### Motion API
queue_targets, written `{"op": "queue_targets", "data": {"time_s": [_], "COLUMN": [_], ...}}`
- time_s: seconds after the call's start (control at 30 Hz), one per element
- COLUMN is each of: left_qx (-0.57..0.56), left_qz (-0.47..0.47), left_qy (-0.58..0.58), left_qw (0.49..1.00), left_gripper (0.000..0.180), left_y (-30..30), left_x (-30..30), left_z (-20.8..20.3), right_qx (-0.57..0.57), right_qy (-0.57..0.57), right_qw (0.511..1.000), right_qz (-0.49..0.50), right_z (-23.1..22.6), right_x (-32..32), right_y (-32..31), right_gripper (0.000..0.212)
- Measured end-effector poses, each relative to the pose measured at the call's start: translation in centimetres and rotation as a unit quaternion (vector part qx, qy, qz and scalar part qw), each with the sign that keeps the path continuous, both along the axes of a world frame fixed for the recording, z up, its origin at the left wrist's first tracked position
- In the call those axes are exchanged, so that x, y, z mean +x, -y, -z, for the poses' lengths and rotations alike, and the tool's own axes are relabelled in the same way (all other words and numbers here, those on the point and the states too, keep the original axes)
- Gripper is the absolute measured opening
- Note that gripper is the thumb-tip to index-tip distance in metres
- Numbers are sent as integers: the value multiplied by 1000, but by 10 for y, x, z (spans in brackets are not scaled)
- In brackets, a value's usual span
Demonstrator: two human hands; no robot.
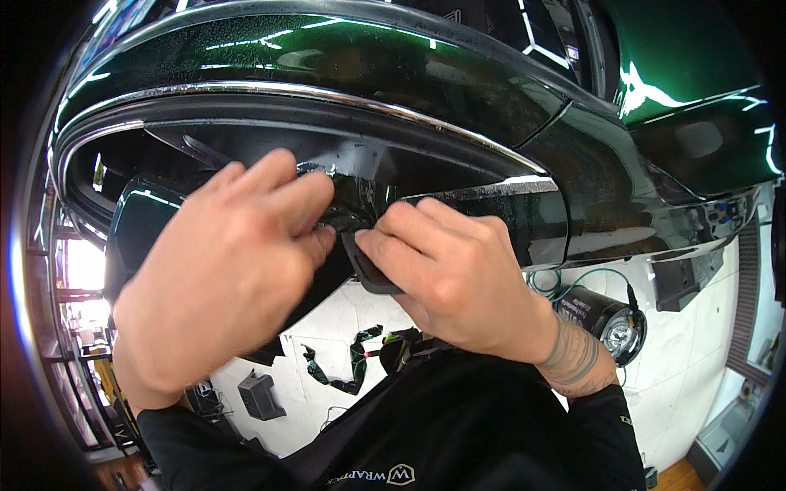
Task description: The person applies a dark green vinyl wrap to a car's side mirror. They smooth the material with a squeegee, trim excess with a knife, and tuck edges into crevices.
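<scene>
A dark green car body (467,86), wet with droplets, curves across the upper view. Between my hands, beside the car's side mirror (135,237), hangs a wrinkled, glossy strip of dark green film (350,204). My left hand (237,262) is closed, its curled fingers pinching at the film's edge; the fingertips are partly hidden. Close by, my right hand (458,270) grips a flat black squeegee (372,277) with rounded corners. The squeegee's upper end touches or nearly touches the film, just below the window; I cannot tell which.
Chrome trim (327,92) arcs above the window. On the pale tiled floor (696,352) stand a black drum-shaped container (602,323) with a green hose and a dark box-like block (260,397). Crumpled film scraps (352,372) lie below my hands. Shelving lines the left.
</scene>
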State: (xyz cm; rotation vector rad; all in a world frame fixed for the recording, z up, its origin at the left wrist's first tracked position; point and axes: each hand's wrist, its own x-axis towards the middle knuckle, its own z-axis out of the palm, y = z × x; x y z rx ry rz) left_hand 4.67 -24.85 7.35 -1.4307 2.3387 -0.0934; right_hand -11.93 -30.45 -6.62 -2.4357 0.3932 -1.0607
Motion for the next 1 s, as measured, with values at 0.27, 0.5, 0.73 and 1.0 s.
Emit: {"op": "queue_targets", "data": {"time_s": [0.27, 0.5, 0.73, 1.0], "left_qx": [43, 25, -13, 14], "left_qz": [-133, -156, -176, -198], "left_qy": [81, 155, 284, 269], "left_qw": [987, 975, 943, 942], "left_gripper": [39, 49, 47, 48], "left_y": [-22, -11, -3, 3], "left_x": [-22, -27, -38, -34], "left_z": [-12, -4, -2, 0], "right_qx": [83, 119, 163, 157], "right_qy": [-139, -151, -122, -163], "right_qw": [971, 954, 942, 941], "right_qz": [-175, -229, -268, -250], "right_z": [-8, 4, 10, 0], "right_x": [-27, -16, -4, 1], "right_y": [9, 20, 32, 35], "right_gripper": [31, 28, 26, 26]}}
